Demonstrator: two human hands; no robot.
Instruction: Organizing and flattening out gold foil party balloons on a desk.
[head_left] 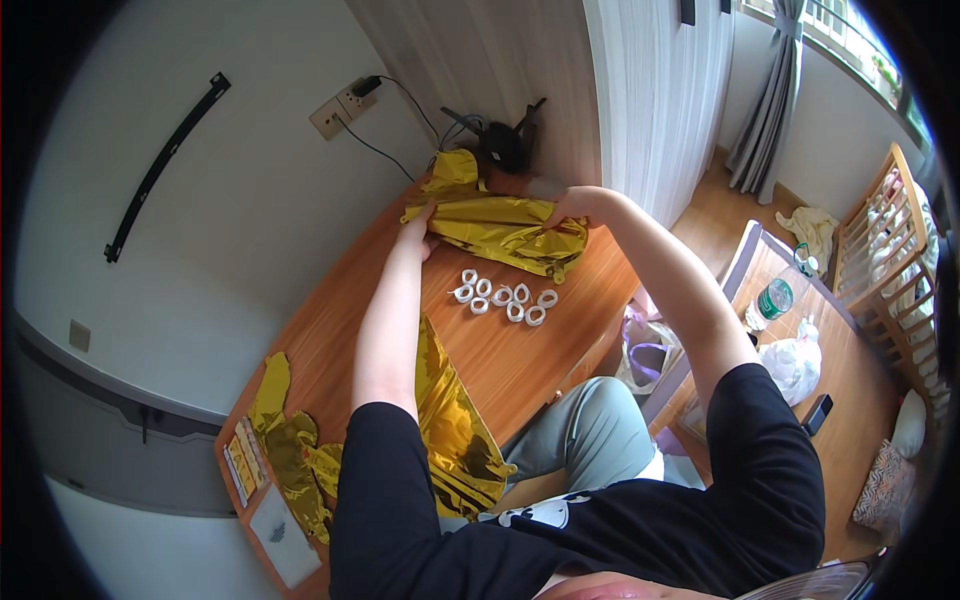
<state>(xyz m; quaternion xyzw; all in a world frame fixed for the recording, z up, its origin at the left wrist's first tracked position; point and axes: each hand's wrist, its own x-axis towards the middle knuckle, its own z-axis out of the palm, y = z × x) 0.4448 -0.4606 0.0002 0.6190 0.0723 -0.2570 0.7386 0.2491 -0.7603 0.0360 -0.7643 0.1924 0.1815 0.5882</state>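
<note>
Clock hours run around the white ribbon coils (515, 293), with 12 pointing away from the wearer. Nearest, at 7 o'clock, a smooth gold foil piece (450, 420) reaches toward the gray-green trousers (590, 430), partly hidden behind the left arm. A white flat box (283, 535) lies between 7 and 8, with crumpled gold foil (295, 450) just beyond it at 8. The coils sit clustered on the wood-grain table (570, 350). Past them, at 12, is the deflated gold foil balloon (500, 232): the left hand (426, 225) has its grip closed on its left end, the right hand (577, 206) its grip pinched on the right. Farther at 12 stands a black router (503, 147); wall sockets (340, 110) show near 11.
</note>
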